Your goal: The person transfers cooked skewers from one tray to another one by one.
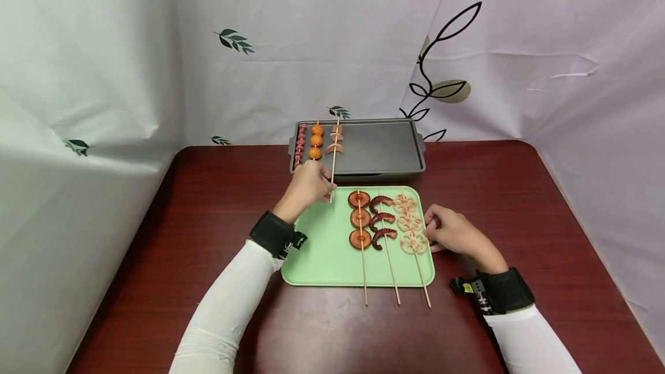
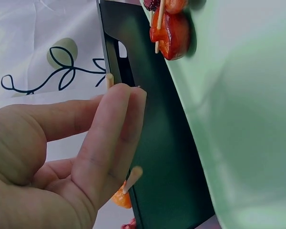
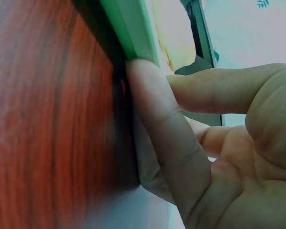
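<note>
The skewer with pale pink slices is what your left hand pinches by its lower stick, fingers curled together around the wood; its loaded end lies on the dark baking tray at 12 o'clock on the table, while the bare end reaches back over the near rim toward the green tray. In the left wrist view your fingers are pressed side by side, with a stick tip showing just above them and another below.

Going from 9 o'clock toward 3 o'clock: at the dark tray's left edge lies a skewer of small dark red pieces, just beside it a skewer of orange balls, then the one you hold. The rest of that tray's bed is bare metal.

Nearer you, the green tray sits at the middle of the red-brown table. Its right half carries three skewers side by side: round brown-orange discs, then curved dark red pieces, then lotus-root slices. All three sticks point to 6 o'clock and overhang the near rim.

At 3 o'clock of the green tray, your right hand rests on the table, fingers loosely curled and touching the tray's right edge. The right wrist view shows a fingertip pressed against the tray's green rim; it holds nothing.
</note>
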A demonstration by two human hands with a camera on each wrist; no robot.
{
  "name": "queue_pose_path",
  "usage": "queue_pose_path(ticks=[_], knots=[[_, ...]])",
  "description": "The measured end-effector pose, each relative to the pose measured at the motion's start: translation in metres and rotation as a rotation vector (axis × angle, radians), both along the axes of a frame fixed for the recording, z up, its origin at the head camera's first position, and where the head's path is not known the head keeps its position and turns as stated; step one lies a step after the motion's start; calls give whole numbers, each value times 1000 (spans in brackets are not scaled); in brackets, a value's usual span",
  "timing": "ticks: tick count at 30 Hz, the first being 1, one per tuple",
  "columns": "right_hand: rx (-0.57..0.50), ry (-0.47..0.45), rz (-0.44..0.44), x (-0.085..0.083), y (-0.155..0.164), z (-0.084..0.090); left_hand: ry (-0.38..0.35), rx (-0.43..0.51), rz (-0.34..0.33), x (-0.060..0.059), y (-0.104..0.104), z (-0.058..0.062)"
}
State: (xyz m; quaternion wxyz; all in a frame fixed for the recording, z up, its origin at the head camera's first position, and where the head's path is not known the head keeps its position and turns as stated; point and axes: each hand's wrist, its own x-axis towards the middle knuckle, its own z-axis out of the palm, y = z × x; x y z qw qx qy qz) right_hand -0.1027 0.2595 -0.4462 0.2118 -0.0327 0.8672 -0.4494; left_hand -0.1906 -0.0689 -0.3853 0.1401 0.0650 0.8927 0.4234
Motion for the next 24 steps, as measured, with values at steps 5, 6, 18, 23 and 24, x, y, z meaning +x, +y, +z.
queue_pose_path(ticks=[5,6,18,23,24], knots=[[2,0,2,0,-1,-1,-41,33,29,-2,0,-2],[1,-1,1,0,-1,-2,-43,36,33,-2,0,-2],[5,-8,2,0,0,1,-51,119,44,3,-3,1],[5,-15,0,-1,0,1,-64,177,31,8,-6,1],[5,-16,-2,-1,0,1,-66,188,28,10,-6,1]])
